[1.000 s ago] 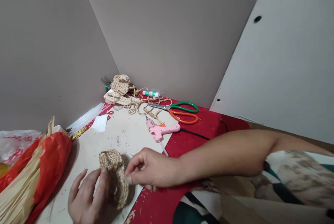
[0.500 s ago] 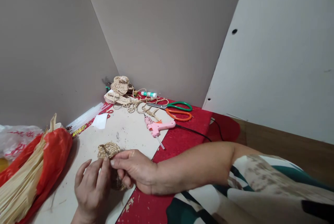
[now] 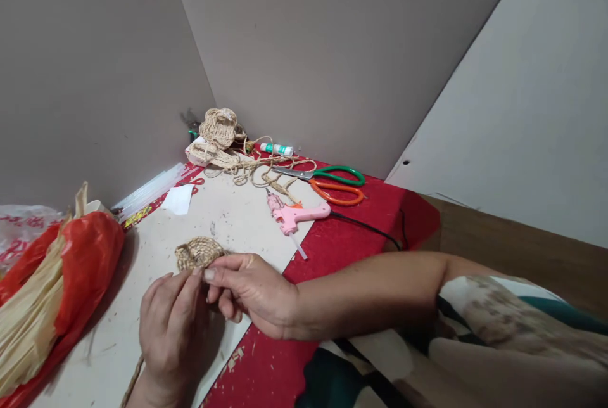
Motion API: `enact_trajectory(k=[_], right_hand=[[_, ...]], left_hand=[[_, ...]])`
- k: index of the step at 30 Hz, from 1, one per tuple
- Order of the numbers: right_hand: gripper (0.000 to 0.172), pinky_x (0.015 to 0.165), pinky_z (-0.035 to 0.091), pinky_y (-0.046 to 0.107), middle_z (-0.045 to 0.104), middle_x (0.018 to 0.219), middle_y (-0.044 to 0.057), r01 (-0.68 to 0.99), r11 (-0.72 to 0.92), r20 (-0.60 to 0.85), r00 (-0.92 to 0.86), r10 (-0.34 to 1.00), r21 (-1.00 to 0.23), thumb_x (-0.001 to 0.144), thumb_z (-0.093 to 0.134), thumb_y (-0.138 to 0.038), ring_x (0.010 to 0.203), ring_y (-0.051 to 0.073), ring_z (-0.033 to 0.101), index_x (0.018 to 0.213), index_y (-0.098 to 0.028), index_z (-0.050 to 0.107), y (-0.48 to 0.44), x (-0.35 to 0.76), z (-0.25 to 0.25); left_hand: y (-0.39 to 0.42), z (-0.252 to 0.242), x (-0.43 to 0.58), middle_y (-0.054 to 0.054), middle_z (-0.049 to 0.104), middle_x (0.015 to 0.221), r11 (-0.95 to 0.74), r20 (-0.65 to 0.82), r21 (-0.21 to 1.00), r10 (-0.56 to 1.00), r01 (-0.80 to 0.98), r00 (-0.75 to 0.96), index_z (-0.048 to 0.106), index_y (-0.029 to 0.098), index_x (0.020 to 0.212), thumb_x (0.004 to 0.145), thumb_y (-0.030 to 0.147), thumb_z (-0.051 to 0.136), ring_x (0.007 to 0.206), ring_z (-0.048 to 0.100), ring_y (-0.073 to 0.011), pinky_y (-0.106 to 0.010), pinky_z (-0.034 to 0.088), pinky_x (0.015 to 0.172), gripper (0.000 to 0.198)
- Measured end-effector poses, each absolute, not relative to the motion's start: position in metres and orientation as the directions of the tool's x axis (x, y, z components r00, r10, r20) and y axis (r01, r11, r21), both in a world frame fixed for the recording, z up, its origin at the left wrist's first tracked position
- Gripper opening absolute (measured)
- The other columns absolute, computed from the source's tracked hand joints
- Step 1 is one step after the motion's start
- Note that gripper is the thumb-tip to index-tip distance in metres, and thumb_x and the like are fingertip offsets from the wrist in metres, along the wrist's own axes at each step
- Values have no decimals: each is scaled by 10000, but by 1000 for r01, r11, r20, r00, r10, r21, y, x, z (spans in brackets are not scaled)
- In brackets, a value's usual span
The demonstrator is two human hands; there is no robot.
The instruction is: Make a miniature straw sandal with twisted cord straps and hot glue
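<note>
Grey partition walls closed in a corner where a pale board (image 3: 228,218) lay over a red cloth (image 3: 342,243). Both hands met near the board's front edge on a small woven straw piece (image 3: 198,253). The left hand (image 3: 173,325) was curled over its near part, fingers (image 3: 183,284) bent and pressed down on the weave, so most of the piece was hidden beneath them. The right hand (image 3: 254,294) came in from the side, its thumb and forefinger closed in a pinch on the piece's edge, the fingertips (image 3: 209,274) touching those of the left hand. Only the rounded far end of the weave showed beyond the fingertips.

Farther out from the fingers a pink glue gun (image 3: 297,213) lay across the board's edge. Beyond it were green scissors (image 3: 332,175) and orange scissors (image 3: 339,192), just beside each other. A heap of braided cord (image 3: 223,142) sat in the far corner, well apart from the hands, with a glue stick (image 3: 278,149) near it. Out to the side of the left fingers rested a red bag (image 3: 90,256) of dry husks.
</note>
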State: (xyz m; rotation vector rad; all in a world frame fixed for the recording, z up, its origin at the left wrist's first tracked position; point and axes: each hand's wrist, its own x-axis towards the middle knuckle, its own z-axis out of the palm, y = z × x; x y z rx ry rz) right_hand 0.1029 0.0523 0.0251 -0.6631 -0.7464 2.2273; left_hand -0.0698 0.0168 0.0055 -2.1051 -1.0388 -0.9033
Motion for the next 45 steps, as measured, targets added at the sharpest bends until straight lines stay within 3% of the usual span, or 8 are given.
enact_trajectory(k=[3,8,14,17,24,31,39,45], right_hand=[[297,393,267,186,612,583,-51,-452,-609,-253,-628,736,-651,754,777,-368,379,34,460,714,-142,589,56,103,27],[243,380,297,169,618,591,-55,-457,-589,-236,-620,748,-667,796,747,-331,376,33,490,781,-138,601,58,104,26],[85,361,329,157,624,560,-45,-402,-622,-309,-611,729,-672,863,632,-188,370,56,518,820,-141,576,59,104,31],[100,366,350,159,633,566,-34,-411,-621,-312,-604,734,-667,865,634,-199,379,66,537,820,-140,566,58,103,31],[414,355,395,153,660,634,-29,-467,-598,-220,-638,738,-651,669,842,-400,419,73,577,877,-139,597,58,103,26],[304,348,396,133,649,599,-39,-478,-597,-229,-624,747,-645,714,801,-336,398,47,557,728,-136,573,59,102,28],[284,360,416,140,656,616,-30,-484,-601,-230,-625,746,-636,716,792,-323,418,57,576,727,-133,581,57,104,28],[138,353,405,144,651,600,-24,-440,-647,-299,-630,717,-623,794,674,-193,413,65,574,732,-134,566,55,105,34]], left_hand=[[14,5,-59,-118,740,1084,-460,825,-55,479,886,300,518,201,1400,824,87,709,919,710,-220,-395,551,869,618],[7,9,-36,-59,720,1060,-290,750,387,652,875,-115,542,236,1367,854,173,700,891,707,-198,-382,555,851,541],[7,10,-39,-32,709,995,-271,643,609,719,745,-264,574,239,1322,815,209,755,844,699,-173,-334,558,794,540],[9,13,-42,-29,714,944,-273,602,693,728,667,-327,600,228,1293,794,205,770,827,701,-163,-299,561,759,527],[10,14,-39,-28,716,963,-293,613,690,723,661,-319,633,231,1253,778,193,780,844,686,-148,-292,551,803,498],[5,15,-33,-35,707,973,-276,614,671,727,688,-307,614,221,1277,777,178,776,826,688,-147,-304,562,803,527],[1,17,-27,-43,693,989,-257,629,651,709,715,-318,623,203,1230,793,186,769,803,679,-141,-290,549,768,460],[-1,20,-26,-35,700,983,-193,610,668,694,718,-381,650,212,1163,805,224,770,806,662,-140,-263,491,692,377]])
